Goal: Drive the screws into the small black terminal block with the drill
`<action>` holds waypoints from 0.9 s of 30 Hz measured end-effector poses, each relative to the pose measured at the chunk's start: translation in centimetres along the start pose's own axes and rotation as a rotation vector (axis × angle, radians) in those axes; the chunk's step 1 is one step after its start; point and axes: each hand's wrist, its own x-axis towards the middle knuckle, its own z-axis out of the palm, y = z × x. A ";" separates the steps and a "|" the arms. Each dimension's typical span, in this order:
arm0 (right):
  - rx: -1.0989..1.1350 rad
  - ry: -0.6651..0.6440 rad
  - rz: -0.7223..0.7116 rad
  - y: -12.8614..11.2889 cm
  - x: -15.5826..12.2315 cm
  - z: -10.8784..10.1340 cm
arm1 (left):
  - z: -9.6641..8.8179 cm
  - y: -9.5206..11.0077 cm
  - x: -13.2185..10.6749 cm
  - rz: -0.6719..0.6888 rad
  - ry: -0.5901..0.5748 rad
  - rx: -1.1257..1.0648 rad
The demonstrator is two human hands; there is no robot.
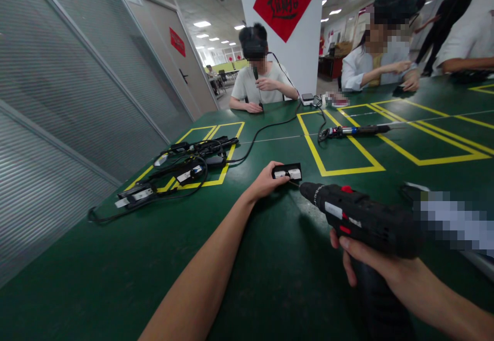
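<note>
My right hand (pixel 370 256) is wrapped round the grip of a black cordless drill (pixel 363 215) with red details. The drill points left and away from me, and a thin bit sticks out of its chuck. Beyond the chuck, my left hand (pixel 269 180) pinches a small black rectangular box (pixel 295 167) with white labels on its near side. The bit's tip reaches the lower edge of that box, close to my left fingers; whether it touches a screw I cannot tell.
On the green table (pixel 247 258), black adapters with cables (pixel 193 168) lie at the left. A soldering-iron-like tool (pixel 358 130) lies on yellow tape at the right. A blurred object (pixel 459 217) is near my right arm. A person (pixel 266 81) sits opposite; another (pixel 380 68) sits farther right.
</note>
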 end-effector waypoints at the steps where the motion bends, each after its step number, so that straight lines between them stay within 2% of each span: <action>1: -0.001 0.000 -0.003 0.0 -0.1 0.0 | 0.0 0.0 0.0 -0.001 -0.002 -0.002; 16: 0.007 -0.021 -0.001 0.2 0.1 -0.1 | 0.0 -0.4 0.0 0.030 0.000 -0.025; 22: 0.035 0.006 -0.004 -0.1 0.2 0.1 | 0.1 -0.7 0.2 0.031 0.032 0.007; 27: 0.026 -0.024 -0.021 0.1 0.1 -0.3 | 0.1 -0.6 0.2 0.039 0.055 0.036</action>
